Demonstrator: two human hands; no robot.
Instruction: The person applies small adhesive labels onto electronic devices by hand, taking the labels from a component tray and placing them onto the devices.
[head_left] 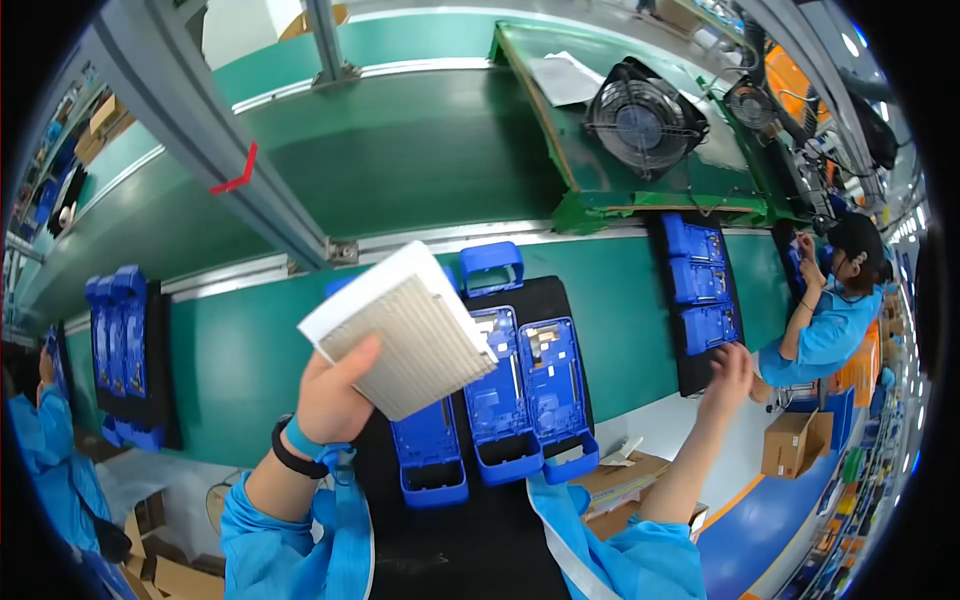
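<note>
My left hand (340,395) grips a stack of white-backed sheets (410,335) whose top face carries rows of beige strips, thumb on top. Under the stack, a blue plastic housing (428,450) is partly covered. Beside it lie a middle blue housing (497,395) and a right blue housing (553,375), both open-faced with small inner parts showing. They rest on a black mat (545,295). Out to the right, my right hand (722,385) is raised with its fingers loosely bent and apart, and nothing shows in it.
A blue frame piece (491,268) stands at the mat's far end. Other black trays with blue housings lie left (122,335) and right (700,285) on the green bench (625,330). A fan (640,120) sits on a raised board. A metal post (240,160) rises behind; co-workers sit at both sides.
</note>
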